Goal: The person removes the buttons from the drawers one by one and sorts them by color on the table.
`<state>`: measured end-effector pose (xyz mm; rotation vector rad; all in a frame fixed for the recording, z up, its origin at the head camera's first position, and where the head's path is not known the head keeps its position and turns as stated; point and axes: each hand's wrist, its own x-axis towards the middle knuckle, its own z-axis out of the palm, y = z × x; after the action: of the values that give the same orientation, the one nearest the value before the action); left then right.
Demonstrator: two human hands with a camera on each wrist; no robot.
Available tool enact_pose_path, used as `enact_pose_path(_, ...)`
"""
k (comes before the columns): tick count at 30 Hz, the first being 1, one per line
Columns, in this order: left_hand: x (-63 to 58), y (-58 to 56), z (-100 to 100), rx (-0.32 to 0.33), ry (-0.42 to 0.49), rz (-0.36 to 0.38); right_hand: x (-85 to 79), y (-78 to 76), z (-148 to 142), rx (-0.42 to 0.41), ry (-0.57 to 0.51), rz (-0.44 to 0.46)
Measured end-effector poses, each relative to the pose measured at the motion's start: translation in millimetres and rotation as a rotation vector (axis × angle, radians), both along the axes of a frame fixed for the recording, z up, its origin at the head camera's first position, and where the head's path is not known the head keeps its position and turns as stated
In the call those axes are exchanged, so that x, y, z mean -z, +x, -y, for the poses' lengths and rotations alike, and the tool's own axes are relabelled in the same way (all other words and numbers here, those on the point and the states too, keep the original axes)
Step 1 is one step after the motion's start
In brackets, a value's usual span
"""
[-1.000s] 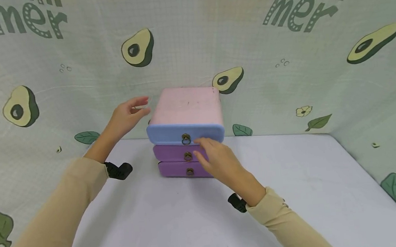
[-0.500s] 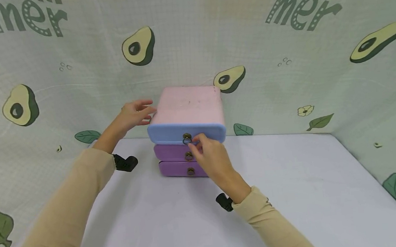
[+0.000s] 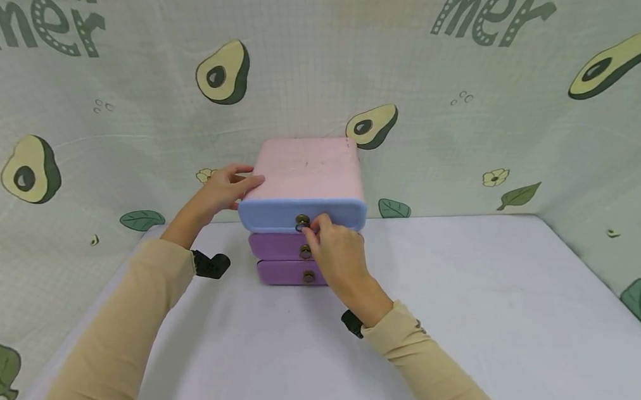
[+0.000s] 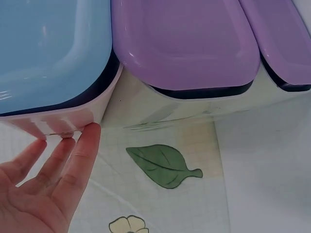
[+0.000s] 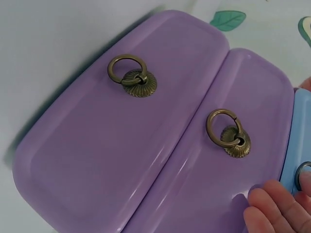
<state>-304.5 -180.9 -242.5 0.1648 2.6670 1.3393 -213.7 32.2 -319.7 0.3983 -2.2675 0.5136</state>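
A small chest of stacked drawers has a pink top case (image 3: 306,169) with a blue drawer front (image 3: 267,218). Below it are two purple drawer fronts (image 3: 274,246), each with a brass ring pull (image 5: 214,127). My left hand (image 3: 222,191) steadies the pink case at its left side, thumb at the top edge. In the left wrist view its straight fingertips (image 4: 90,131) touch the pink wall. My right hand (image 3: 341,252) pinches the ring pull (image 3: 300,226) of the blue drawer between thumb and forefinger. Its other fingers are bent in front of the purple drawer.
The chest stands on a white-covered table (image 3: 479,313), close to a cloth backdrop (image 3: 296,49) printed with avocados and leaves. Each wrist wears a black camera strap (image 3: 212,265). A dark gap (image 4: 109,73) shows between the blue front and its case.
My left hand has moved right onto the side of the pink case. The right hand has shifted left and taken hold of the blue drawer's ring pull. The chest stays put.
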Motion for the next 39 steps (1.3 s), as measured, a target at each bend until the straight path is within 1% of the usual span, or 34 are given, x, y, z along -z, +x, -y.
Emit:
enact_pose_path(6,1.5,0.1,-0.2,0.008,0.009,0.003,2.3,-1.7,2.7,0.015,-0.047,-0.030)
enact_pose_path(11,1.7,0.6,-0.8,0.017,0.032,0.007,3.2,-2.4,4.5,0.003,-0.082,-0.040)
enact_pose_path(20,-1.6,4.8,-2.8,0.036,0.049,0.009,2.4,-3.4,4.0,-0.013,-0.099,-0.055)
enact_pose_path(28,0.1,3.7,-1.4,0.041,0.050,0.005,1.9,-3.9,4.5,-0.024,-0.126,-0.058)
enact_pose_path(34,1.3,3.2,-1.4,0.030,0.030,0.010,1.2,-1.7,4.2,-0.055,-0.162,-0.032)
enact_pose_path(39,1.1,4.1,-2.5,0.030,0.027,0.009,-0.7,0.7,3.8,-0.108,-0.248,0.062)
